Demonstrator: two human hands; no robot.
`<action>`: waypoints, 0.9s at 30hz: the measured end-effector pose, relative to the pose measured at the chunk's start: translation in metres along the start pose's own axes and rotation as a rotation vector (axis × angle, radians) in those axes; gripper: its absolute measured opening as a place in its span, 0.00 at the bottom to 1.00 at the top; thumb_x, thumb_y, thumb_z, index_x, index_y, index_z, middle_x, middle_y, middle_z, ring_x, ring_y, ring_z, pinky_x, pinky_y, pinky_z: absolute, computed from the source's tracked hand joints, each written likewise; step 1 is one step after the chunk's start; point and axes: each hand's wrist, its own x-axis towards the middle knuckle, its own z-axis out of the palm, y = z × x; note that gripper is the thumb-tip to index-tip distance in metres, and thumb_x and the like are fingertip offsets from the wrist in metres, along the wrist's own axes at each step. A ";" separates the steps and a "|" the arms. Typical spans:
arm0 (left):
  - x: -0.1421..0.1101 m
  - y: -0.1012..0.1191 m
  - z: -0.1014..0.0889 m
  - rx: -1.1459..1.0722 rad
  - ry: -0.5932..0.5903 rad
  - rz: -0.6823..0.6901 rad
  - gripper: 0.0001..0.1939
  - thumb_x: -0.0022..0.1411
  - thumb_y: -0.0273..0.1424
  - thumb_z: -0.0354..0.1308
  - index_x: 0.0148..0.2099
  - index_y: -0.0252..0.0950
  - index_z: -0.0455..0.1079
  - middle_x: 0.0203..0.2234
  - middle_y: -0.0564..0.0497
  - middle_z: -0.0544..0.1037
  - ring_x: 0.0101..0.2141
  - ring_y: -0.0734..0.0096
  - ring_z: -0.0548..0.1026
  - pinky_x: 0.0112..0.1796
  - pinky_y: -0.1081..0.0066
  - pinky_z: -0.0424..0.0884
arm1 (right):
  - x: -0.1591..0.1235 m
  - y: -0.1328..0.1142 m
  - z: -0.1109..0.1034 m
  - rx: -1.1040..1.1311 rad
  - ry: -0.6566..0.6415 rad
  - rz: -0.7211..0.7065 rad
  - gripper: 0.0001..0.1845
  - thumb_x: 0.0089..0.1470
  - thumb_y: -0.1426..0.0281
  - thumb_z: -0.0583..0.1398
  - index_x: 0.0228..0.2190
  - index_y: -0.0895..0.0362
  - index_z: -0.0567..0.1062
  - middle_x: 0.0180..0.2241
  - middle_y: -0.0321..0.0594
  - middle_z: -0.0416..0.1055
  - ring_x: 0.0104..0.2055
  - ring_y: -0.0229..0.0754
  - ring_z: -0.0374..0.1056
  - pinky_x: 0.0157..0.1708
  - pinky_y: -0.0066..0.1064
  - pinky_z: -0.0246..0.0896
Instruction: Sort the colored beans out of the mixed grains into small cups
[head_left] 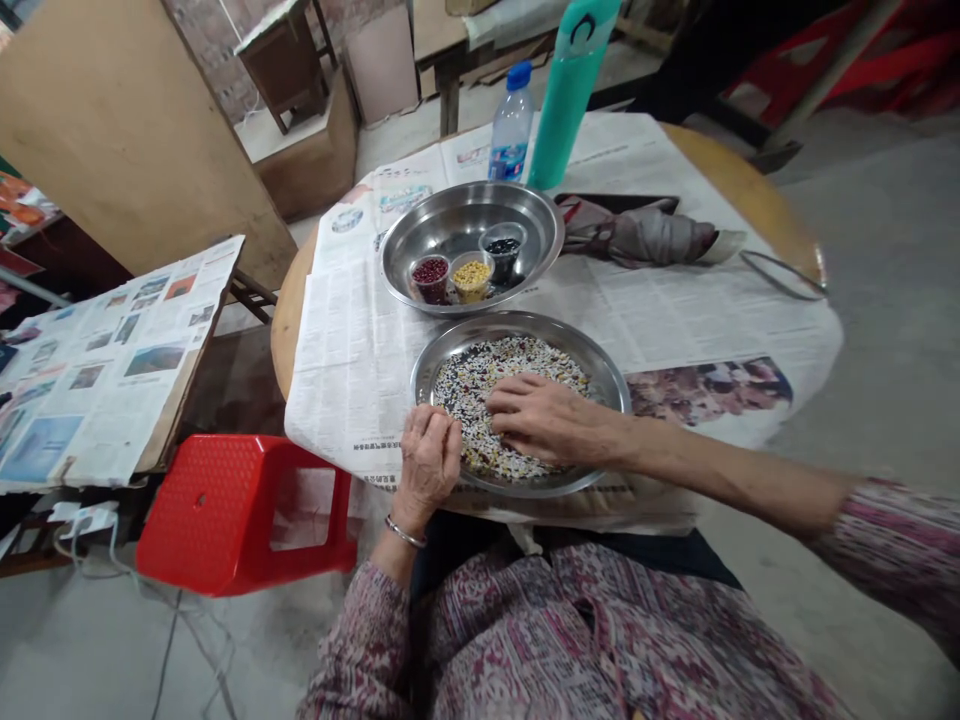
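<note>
A steel plate [519,403] holds a spread of mixed black, white, red and yellow beans [480,400]. My right hand [551,420] lies flat and open on the beans, its fingers reaching left. At the plate's near left rim, my left hand [429,460] has its fingertips drawn together above the beans. Anything between those fingers is hidden. A metal bangle [405,532] circles my left wrist. Behind them, a wider steel basin [471,248] holds several small clear cups: red beans [430,278], yellow beans [472,278] and black beans [502,250].
Newspaper covers the round wooden table [739,190]. A water bottle [512,125], a teal flask [570,90] and a folded grey umbrella [637,232] stand or lie beyond the basin. A red plastic stool [244,512] stands at the left, near a newspaper-covered board [112,365].
</note>
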 end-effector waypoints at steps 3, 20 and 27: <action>0.002 0.001 0.001 -0.046 0.067 -0.013 0.10 0.73 0.33 0.58 0.37 0.39 0.64 0.32 0.51 0.72 0.38 0.67 0.73 0.42 0.66 0.72 | -0.020 0.007 -0.019 -0.006 0.057 0.092 0.10 0.64 0.73 0.56 0.34 0.55 0.76 0.40 0.45 0.76 0.46 0.48 0.69 0.49 0.41 0.63; 0.002 0.000 0.001 0.020 -0.037 0.024 0.15 0.77 0.33 0.52 0.36 0.38 0.73 0.28 0.53 0.81 0.31 0.70 0.78 0.50 0.62 0.72 | -0.005 0.035 0.003 -0.144 0.134 0.471 0.18 0.66 0.67 0.53 0.48 0.54 0.81 0.48 0.49 0.77 0.51 0.53 0.70 0.47 0.44 0.70; 0.004 0.001 0.000 0.040 -0.059 0.042 0.14 0.77 0.31 0.50 0.37 0.37 0.72 0.28 0.52 0.80 0.32 0.70 0.77 0.50 0.62 0.71 | 0.015 0.013 0.017 -0.035 0.157 0.432 0.19 0.64 0.58 0.59 0.50 0.57 0.78 0.48 0.52 0.75 0.52 0.55 0.68 0.50 0.47 0.70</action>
